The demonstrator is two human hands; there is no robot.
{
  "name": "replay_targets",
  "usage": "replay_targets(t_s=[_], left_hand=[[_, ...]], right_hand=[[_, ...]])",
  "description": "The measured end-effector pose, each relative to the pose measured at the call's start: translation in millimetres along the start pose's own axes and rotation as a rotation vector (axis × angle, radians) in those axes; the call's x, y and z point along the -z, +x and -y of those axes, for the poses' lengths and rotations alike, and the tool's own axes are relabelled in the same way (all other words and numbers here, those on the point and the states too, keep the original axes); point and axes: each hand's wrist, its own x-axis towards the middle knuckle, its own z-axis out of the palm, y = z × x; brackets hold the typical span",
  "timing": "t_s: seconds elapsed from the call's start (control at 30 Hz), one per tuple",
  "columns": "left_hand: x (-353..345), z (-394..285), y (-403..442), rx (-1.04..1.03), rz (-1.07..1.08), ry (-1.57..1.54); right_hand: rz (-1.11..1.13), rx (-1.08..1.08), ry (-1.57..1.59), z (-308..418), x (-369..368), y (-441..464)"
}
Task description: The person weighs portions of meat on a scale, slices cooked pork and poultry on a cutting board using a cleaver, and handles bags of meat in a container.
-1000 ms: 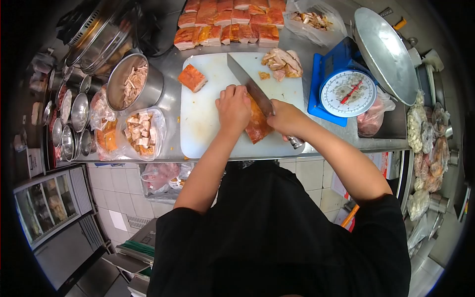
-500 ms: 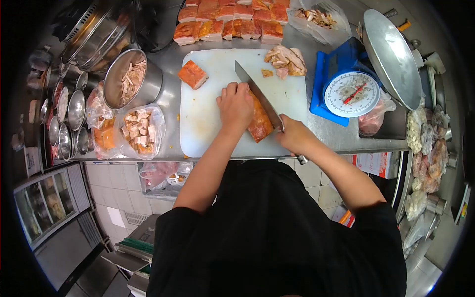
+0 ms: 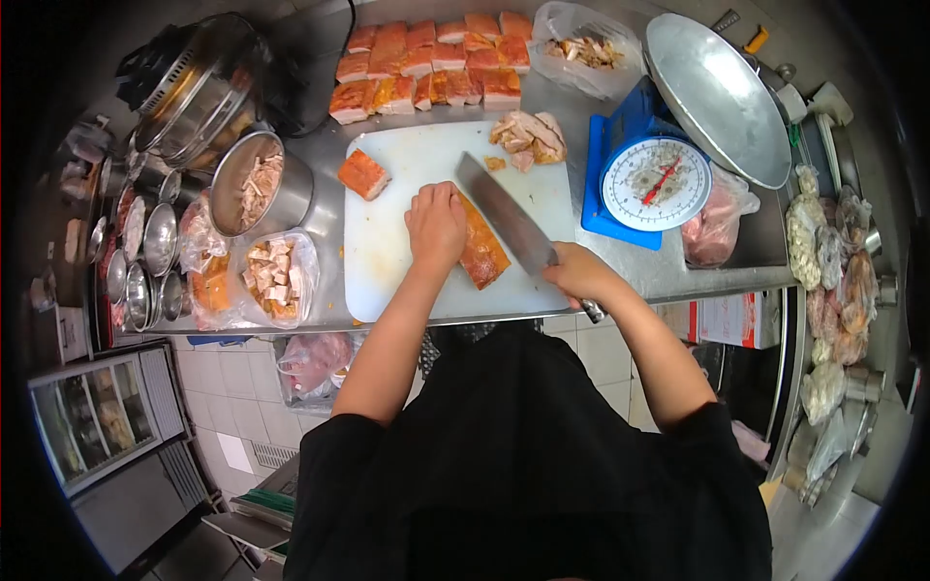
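On the white cutting board [image 3: 387, 261] lies a long piece of browned, red-skinned meat [image 3: 484, 254]. My left hand [image 3: 436, 228] rests closed on its upper left part, fingers together, and hides that end. My right hand [image 3: 581, 274] is wrapped round the handle of a broad knife [image 3: 509, 218]. The blade lies along the right side of the long piece and points up and left. A square red-skinned chunk [image 3: 363, 174] sits at the board's upper left. Pale meat pieces [image 3: 530, 138] are heaped at its upper right.
Rows of red-skinned meat blocks [image 3: 426, 63] stand behind the board. Left are a steel pot [image 3: 298, 189] of meat strips and a bag of cubes [image 3: 276, 276]. Right stands a blue scale [image 3: 620, 172] with a metal pan [image 3: 719, 102]. A plastic bag [image 3: 591, 53] lies at the back.
The knife blade has come away from across the long piece to its right side, with my right hand moving right. My left hand keeps its hold. The whole view has shifted slightly.
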Motion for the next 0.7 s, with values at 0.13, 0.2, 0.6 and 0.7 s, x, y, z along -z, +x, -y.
replay_targets(t_s=[0.13, 0.2, 0.6, 0.7], left_hand=[[2, -8, -8, -0.014, -0.079, -0.057], [6, -22, -19, -0.147, -0.175, 0.165], [78, 25, -48, 0.173, 0.225, -0.035], [90, 65, -33, 0.241, 0.311, -0.576]], right_hand=[[-0.120, -0.023, 0.063, -27, 12, 0], [-0.150, -0.022, -0.002, -17, 10, -6], [-0.380, 0.054, -0.096, -53, -23, -48], [-0.403, 0.060, -0.057, -56, -26, -47]])
